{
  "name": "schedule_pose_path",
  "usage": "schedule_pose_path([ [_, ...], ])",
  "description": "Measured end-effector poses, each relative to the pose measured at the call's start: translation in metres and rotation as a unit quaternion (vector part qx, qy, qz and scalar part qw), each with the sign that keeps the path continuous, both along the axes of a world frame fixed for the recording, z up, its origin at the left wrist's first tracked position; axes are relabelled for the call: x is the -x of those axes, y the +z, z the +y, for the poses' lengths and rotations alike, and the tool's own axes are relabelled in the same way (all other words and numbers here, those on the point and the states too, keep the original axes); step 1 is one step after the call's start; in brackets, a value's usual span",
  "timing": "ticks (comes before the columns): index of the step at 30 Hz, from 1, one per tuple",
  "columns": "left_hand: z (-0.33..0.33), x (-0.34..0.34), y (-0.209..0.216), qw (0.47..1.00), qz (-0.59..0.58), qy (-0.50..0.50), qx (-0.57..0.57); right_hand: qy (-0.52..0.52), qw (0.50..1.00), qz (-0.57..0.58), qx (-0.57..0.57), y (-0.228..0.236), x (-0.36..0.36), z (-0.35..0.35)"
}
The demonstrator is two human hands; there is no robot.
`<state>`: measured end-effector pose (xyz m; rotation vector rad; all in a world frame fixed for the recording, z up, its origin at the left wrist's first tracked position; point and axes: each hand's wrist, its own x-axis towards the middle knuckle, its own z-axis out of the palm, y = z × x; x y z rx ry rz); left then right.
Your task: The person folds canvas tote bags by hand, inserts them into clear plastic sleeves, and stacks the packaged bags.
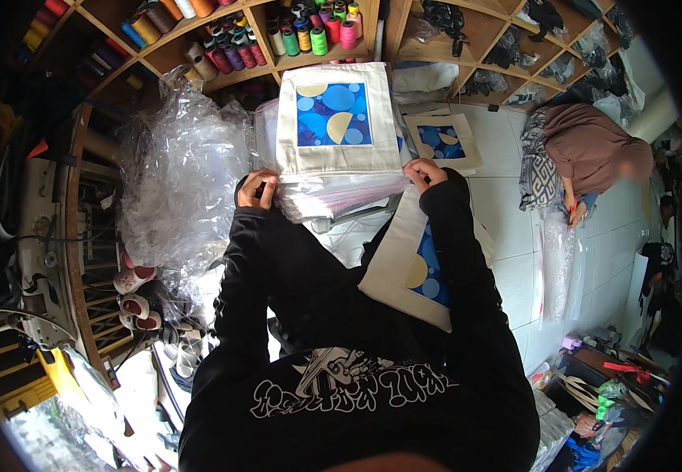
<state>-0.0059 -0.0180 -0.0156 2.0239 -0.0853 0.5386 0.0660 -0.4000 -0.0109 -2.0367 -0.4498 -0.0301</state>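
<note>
Wooden shelves (395, 35) stand beyond the left hand (259, 190) and right hand (427, 171), each grip pinching a near corner of the cream cloth piece (337, 118), already flat on plastic sleeves (317, 199) but uncovered.

The head-worn fisheye looks down and forward from near above the left hand (258, 189) and right hand (426, 172).

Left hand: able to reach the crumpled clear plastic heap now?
Probably yes: the crumpled clear plastic heap lies just left of the left hand, nothing visible between them. Its grip seems to be on the square cream fabric piece with the blue circle-patterned panel, so it likely must let go first.
</note>
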Motion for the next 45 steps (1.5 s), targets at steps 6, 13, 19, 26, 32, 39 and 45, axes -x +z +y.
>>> schedule_pose_path([
  [6, -0.009, -0.003, -0.005, 0.997, 0.007, 0.053, 0.055, -0.011, 0.999, 0.034, -0.016, -0.006, -0.004, 0.002],
  [13, -0.015, -0.005, -0.012, 0.988, 0.057, 0.141, 0.012, -0.067, 0.998, -0.021, -0.004, -0.017, -0.008, 0.014],
  [19, -0.019, -0.004, -0.014, 0.974, 0.118, 0.193, 0.019, -0.114, 0.989, -0.072, 0.053, -0.035, -0.012, 0.014],
  [26, -0.023, -0.002, -0.002, 0.964, 0.174, 0.199, 0.025, -0.148, 0.986, -0.05, 0.055, -0.038, -0.01, 0.016],
  [32, -0.016, -0.004, 0.003, 0.947, 0.254, 0.194, 0.005, -0.152, 0.986, -0.036, 0.056, -0.04, -0.013, 0.019],
  [39, -0.01, -0.006, 0.0, 0.94, 0.278, 0.198, 0.026, -0.181, 0.981, -0.072, -0.014, -0.032, -0.007, 0.023],
  [45, -0.013, -0.008, -0.009, 0.957, 0.16, 0.227, 0.084, -0.201, 0.974, -0.091, -0.056, -0.028, -0.003, 0.015],
])
